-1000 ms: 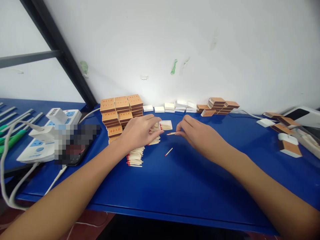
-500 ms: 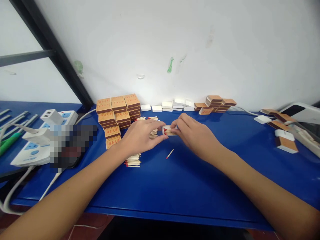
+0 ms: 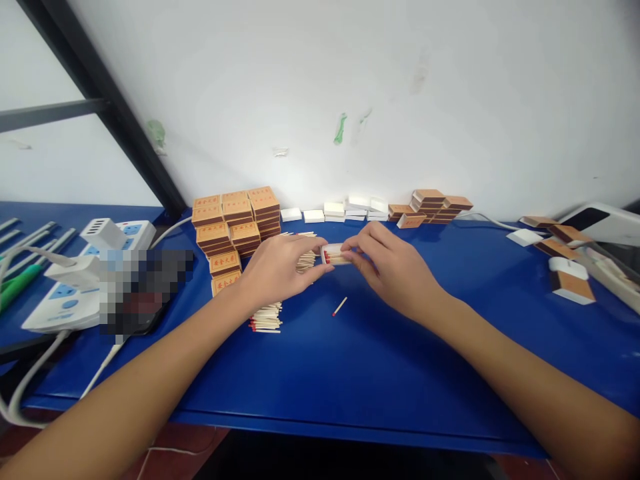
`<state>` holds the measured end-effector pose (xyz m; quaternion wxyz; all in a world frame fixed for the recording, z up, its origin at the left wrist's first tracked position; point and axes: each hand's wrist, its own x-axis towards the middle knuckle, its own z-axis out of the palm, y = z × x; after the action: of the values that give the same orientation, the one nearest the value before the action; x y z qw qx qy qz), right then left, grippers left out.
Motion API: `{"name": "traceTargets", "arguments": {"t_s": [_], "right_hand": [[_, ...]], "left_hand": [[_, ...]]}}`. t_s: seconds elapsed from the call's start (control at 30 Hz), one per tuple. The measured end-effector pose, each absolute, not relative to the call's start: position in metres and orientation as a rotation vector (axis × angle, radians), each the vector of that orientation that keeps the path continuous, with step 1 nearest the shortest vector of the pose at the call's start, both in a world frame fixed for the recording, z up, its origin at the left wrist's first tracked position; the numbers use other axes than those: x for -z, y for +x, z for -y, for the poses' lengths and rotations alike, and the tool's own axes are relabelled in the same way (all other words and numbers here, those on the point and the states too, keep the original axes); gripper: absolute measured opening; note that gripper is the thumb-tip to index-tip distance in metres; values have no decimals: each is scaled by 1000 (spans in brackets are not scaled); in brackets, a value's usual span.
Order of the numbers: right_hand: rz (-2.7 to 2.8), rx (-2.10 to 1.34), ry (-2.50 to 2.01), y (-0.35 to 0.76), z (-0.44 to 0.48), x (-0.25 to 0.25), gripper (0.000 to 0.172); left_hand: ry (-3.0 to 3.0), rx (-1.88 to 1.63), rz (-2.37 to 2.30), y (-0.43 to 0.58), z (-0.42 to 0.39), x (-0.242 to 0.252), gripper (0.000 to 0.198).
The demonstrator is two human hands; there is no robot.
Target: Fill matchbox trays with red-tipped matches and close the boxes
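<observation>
A small white matchbox tray [image 3: 336,248] with red-headed matches [image 3: 332,257] in it is held just above the table, between my two hands. My left hand [image 3: 277,268] grips its left end between thumb and fingers. At the right end, my right hand [image 3: 393,260] is closed with its thumb and fingertips on the tray; the fingers cover that end. A single match [image 3: 340,306] lies on the table below the tray. Behind and beneath my left hand are loose matches [image 3: 267,319], partly hidden by it.
Stacked orange matchboxes [image 3: 235,210] stand at left, with white trays [image 3: 335,211] and brown matchbox sleeves [image 3: 435,205] along the wall. A power strip [image 3: 65,303] and a pixelated phone [image 3: 145,323] lie far left. More boxes [image 3: 573,288] sit at right on the blue table [image 3: 400,387].
My right fingertips have shifted slightly from inside the tray toward its right end, showing more of the matches. The tray has moved slightly left and up.
</observation>
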<state>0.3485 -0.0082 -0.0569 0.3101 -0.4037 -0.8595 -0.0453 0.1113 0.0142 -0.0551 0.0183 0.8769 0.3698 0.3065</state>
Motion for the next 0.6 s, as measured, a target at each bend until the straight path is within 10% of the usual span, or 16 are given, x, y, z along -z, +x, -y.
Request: {"name": "traceTargets", "arguments": {"t_s": [0.3,0.6], "right_hand": [[2587,-754,-1062,359,15,48,11],[2443,-539,-1047,312,17,73,6]], "left_hand": [[2657,-1052,-1452,104,-20,46,35],[2697,-1046,-1430,107,-20,50,33]]}}
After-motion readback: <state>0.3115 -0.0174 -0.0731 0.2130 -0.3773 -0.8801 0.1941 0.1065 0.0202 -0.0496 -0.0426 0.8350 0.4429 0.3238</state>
